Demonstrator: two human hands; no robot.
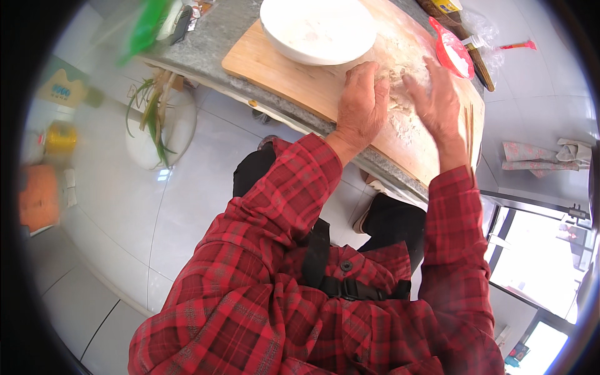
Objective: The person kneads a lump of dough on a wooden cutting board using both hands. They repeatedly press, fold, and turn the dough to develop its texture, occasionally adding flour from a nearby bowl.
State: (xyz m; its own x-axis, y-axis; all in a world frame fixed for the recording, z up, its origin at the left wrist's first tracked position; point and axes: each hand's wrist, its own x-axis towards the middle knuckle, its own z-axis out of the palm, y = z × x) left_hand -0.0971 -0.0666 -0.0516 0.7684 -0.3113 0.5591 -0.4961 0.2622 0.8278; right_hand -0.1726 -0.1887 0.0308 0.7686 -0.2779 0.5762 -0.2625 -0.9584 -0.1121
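Observation:
My left hand (363, 103) rests at the near edge of a heap of crumbly, floury dough (398, 91) on a wooden board (290, 86). Its fingers are curled, and whether dough lies under them is hidden. On the other side of the dough is my right hand (433, 98), slightly blurred, its thumb and fingers spread with nothing held between them. A large white bowl (318, 33) stands on the board beyond my left hand, with a little pale residue inside. Past my right fingertips lies a red plastic scoop (453, 54) with white flour in it.
Thin wooden chopsticks (468, 126) lie along the board's right side. The board sits on a grey stone countertop (206, 56). A dark wooden stick (483, 70) and a clear plastic bag (487, 33) are beyond the scoop. Spring onions (157, 112) lie below the counter at left.

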